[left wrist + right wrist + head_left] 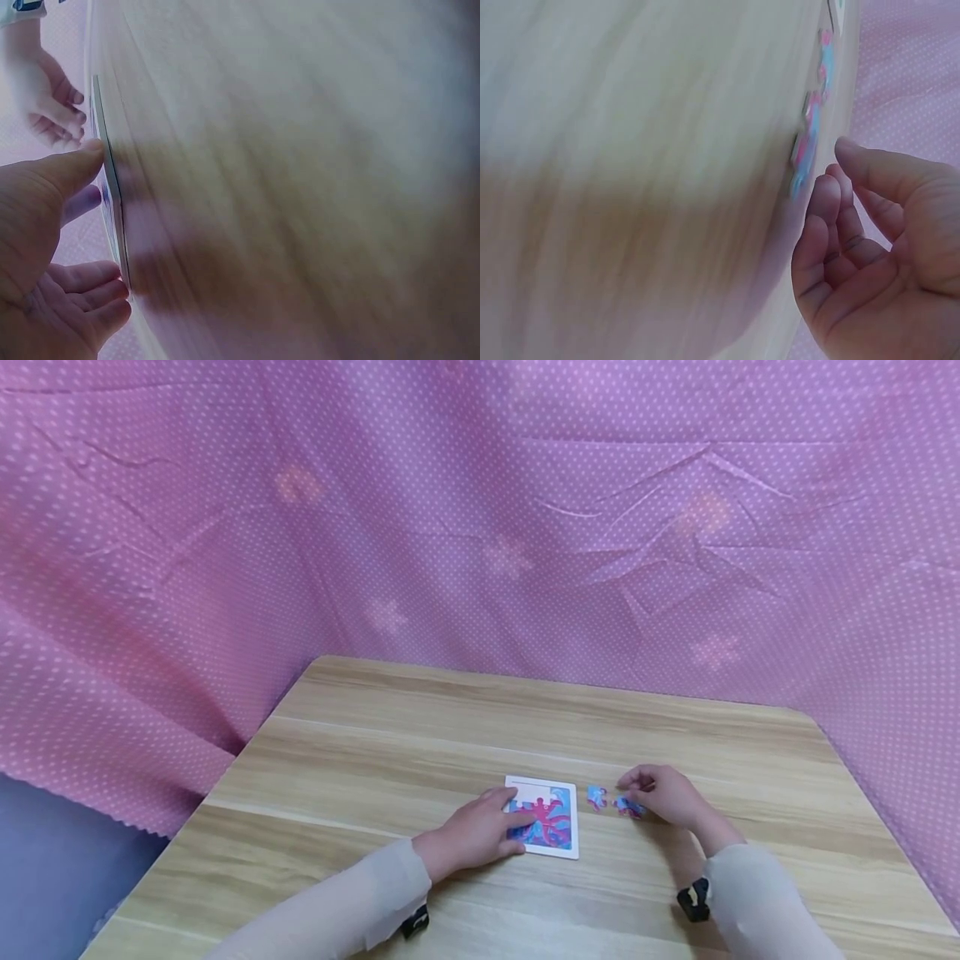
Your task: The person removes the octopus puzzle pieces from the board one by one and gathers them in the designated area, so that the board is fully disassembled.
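A white-framed jigsaw puzzle [573, 827] lies on the table, its picture a pink octopus on blue. Along its upper left, a white stretch of backing shows without pieces. My left hand [476, 828] rests on its left side, one finger over the picture and the others at the border. In the left wrist view, thumb and fingertips touch the puzzle board's edge [112, 187]. To the right of the board lie two loose jigsaw pieces, one blue [596, 797], the other blue and pink [628, 807]. Just beside the latter, my right hand [667, 793] hovers with bent fingers, holding nothing.
The wood-grain table [375, 735] spreads out around the puzzle. Behind it and at both sides hangs a pink dotted curtain [480, 527]. Dark wrist straps [693, 900] show at the sleeves.
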`<state>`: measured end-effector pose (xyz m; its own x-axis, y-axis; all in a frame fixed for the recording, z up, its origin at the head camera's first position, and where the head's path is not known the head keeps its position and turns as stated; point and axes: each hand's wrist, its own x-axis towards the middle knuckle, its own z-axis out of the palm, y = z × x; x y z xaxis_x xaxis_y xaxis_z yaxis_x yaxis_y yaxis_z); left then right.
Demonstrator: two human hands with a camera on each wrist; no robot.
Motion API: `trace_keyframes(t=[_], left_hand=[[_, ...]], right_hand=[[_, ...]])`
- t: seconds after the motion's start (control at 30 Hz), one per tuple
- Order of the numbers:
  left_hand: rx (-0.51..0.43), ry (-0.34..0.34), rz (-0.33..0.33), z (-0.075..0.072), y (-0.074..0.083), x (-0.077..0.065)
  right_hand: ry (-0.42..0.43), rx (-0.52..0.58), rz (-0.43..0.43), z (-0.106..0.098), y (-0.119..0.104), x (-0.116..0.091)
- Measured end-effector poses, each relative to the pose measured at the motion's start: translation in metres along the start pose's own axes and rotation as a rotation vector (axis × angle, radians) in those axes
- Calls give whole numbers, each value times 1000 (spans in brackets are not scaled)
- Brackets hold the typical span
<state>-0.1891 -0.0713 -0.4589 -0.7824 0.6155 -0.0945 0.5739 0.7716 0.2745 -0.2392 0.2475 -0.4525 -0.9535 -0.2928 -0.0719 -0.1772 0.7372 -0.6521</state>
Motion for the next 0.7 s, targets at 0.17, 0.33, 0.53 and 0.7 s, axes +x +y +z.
trace_keyframes(t=[0.17, 0.33, 0.53, 0.7], left_hand=[[6, 5, 1, -1, 0, 2], [3, 13, 5, -1, 3, 5], [21, 26, 60, -1, 9, 8], [23, 30, 87, 1, 11, 9]], right_hand=[[-6, 44, -17, 5, -8, 8], [-21, 80, -30, 15, -20, 16], [-46, 107, -77, 29, -36, 24], [-87, 103, -132, 40, -48, 27]])
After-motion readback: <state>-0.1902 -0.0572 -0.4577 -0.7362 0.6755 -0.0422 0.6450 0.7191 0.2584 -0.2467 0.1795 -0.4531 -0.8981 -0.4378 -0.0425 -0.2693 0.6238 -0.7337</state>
